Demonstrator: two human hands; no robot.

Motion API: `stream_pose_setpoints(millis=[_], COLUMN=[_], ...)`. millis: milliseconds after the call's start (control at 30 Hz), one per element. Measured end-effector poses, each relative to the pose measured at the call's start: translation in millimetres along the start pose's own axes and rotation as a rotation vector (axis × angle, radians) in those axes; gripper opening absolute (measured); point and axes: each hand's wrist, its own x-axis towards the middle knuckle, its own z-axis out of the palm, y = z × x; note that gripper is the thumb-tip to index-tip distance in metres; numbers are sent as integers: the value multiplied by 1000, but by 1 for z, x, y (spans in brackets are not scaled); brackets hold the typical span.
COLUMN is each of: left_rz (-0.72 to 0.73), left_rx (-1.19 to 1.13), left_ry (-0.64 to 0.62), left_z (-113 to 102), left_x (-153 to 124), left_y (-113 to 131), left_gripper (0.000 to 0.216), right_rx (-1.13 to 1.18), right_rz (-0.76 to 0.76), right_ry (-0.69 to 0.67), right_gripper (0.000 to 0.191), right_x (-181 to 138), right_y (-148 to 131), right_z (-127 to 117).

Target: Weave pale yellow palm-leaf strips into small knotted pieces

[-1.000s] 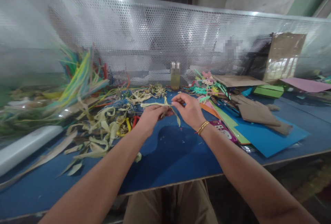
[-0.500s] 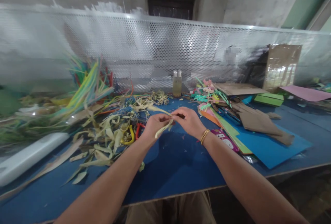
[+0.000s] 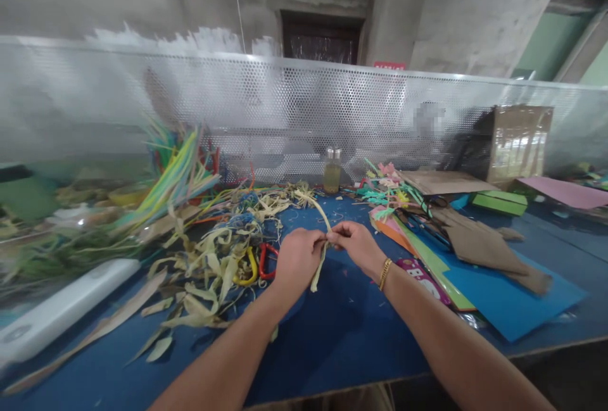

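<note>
Above the worktop (image 3: 361, 354), well back from its front edge, the fingers of the person's left hand (image 3: 299, 259) and right hand (image 3: 360, 247) pinch a pale leaf strip (image 3: 319, 271), which could tear or slip loose should they tug too hard.

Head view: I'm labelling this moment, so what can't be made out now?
Head view: pale strip, pinched part covered by the left hand and right hand.
Head view: long white object, near end cut off by the left edge.
Head view: red sign, lower part behind the perforated screen.
</note>
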Motion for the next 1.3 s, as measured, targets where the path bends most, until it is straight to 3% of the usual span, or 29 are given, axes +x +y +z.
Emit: stream_pose_setpoints(millis=[133,233,300,500,633,800,1100,1233,1300], left_rz=[-147,-271,-302,-303,-204,-131,-36,-68,-65], left_rx=[-425,-709,-759,-690,-566,-344,-213,-90,-26], left_ry=[-13,42,78,97,63,106,184,282,320], left_z=[10,21,26,22,18,11,4,-3,-13], left_x=[6,10,11,10,7,4,2,0,-2], left_y=[-9,-17,-20,-21,-18,-9,-4,3,13], left_gripper=[19,18,18,15,12,10,13,20,19], right_rx=[168,58,-54,-292,-437,-493,-379,-467,-521], right_rz=[-13,-135,-221,-373,-469,-499,-384,-397,-430], right_ry=[90,169,160,28,-39,-77,209,345,350], right_gripper=[27,27,25,23,28,34,19,21,20], right_x=[2,2,1,-10,-13,-11,-1,1,0], right_y=[-1,-3,-4,-13,-16,-14,-6,-11,-18], right_z=[-1,-5,-8,-8,-7,-10,-21,-30,-32])
